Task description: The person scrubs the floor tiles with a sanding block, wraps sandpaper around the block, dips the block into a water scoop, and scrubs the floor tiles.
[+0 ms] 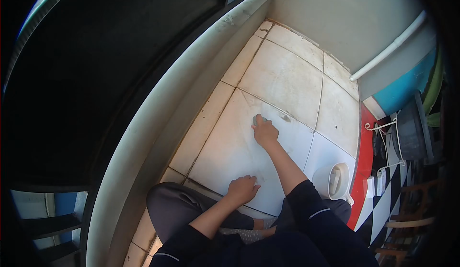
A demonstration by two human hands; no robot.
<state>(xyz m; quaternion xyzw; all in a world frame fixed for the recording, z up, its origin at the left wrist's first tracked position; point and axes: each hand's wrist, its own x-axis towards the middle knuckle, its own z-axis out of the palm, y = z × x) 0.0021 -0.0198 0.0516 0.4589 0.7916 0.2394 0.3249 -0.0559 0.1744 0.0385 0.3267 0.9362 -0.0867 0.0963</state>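
One head-worn camera looks forward and down at the tiled floor from fairly near above.

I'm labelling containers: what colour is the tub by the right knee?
White. The tub shows best in the head view, the only one.

Bright floor tiles, black vignetted corners, fisheye-curved edges.

The person wore a dark navy-blue cloth top, which looked almost black in places. Its left sleeve and its right sleeve both ended on the forearm, and each one carried a thin, whitish stripe. The plain dark-grey cloth trousers were rather loose. The left hand and the right hand were bare.
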